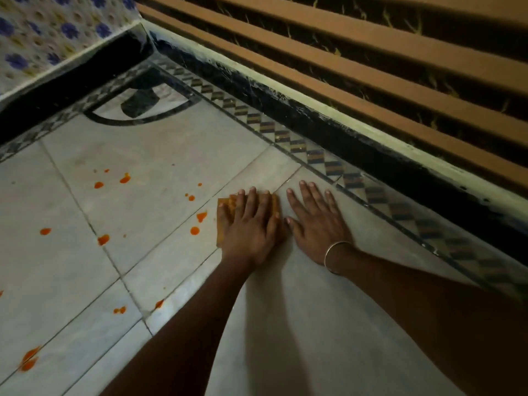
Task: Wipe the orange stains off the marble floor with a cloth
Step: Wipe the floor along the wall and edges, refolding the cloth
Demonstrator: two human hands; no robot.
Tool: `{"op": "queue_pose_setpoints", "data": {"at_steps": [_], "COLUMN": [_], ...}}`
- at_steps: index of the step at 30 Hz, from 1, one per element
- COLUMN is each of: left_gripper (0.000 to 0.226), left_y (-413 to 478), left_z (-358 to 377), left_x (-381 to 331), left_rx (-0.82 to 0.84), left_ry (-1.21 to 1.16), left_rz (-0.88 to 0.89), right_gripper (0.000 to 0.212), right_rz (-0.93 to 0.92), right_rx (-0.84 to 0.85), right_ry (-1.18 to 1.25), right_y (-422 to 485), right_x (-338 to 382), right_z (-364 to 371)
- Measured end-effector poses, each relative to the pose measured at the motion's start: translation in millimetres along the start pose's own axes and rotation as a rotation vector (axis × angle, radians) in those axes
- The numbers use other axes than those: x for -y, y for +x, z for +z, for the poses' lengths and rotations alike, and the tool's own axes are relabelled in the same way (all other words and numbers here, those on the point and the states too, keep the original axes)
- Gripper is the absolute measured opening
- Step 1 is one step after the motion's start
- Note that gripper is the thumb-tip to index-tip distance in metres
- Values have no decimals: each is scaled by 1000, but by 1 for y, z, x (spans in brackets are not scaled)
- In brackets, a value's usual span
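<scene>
Head view: the marble floor [160, 164] is seen from above, with both bare forearms reaching forward over it. The left hand [251, 224] is laid flat on an orange cloth [221, 224], fingers straight and slightly spread; the cloth is pressed down under the palm, not pinched or gripped. Only the cloth's left edge and far corners are seen around the hand. The right hand [317, 221] is laid palm down on bare marble just beside the left hand, fingers straight and fanned, nothing held. A metal bangle [334, 255] is worn on the right wrist. Orange stains are scattered left of the cloth: two drops [198, 222] just beside it, a small pair [191, 197] a little farther, a cluster [125, 178] toward the far left, single blots [45, 231] [103, 239] at mid left, more [120, 310] near the left forearm and a smear [28, 360] at the lower left edge. A patterned border strip [285, 138] is run along the floor's right side, against a black skirting [357, 144] below wooden slats [371, 70]. A black inlaid arc [143, 119] is seen at the far corner.
</scene>
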State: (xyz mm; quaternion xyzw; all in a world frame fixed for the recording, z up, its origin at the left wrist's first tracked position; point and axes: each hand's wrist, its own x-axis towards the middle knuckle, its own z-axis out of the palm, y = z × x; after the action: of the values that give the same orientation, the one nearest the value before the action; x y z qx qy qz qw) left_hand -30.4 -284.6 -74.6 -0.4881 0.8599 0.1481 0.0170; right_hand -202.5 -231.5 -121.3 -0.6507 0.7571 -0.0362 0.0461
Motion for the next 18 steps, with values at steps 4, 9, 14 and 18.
{"op": "queue_pose_setpoints", "data": {"at_steps": [4, 9, 14, 18], "left_gripper": [71, 47, 45, 66], "left_y": [11, -13, 2, 12], "left_z": [0, -38, -45, -7], "left_x": [-6, -1, -18, -19], "left_rx": [118, 206, 17, -11], "left_ry": [-8, -102, 60, 78], "left_rz": [-62, -55, -127, -39], "right_gripper": [65, 66, 66, 67], "right_rz": [-7, -13, -5, -5], "right_rx": [-11, -37, -15, -14], "right_ry": [4, 7, -17, -22], "right_y": [1, -1, 0, 0], "right_x": [-2, 0, 0, 1], "right_z": [4, 0, 0, 0]}}
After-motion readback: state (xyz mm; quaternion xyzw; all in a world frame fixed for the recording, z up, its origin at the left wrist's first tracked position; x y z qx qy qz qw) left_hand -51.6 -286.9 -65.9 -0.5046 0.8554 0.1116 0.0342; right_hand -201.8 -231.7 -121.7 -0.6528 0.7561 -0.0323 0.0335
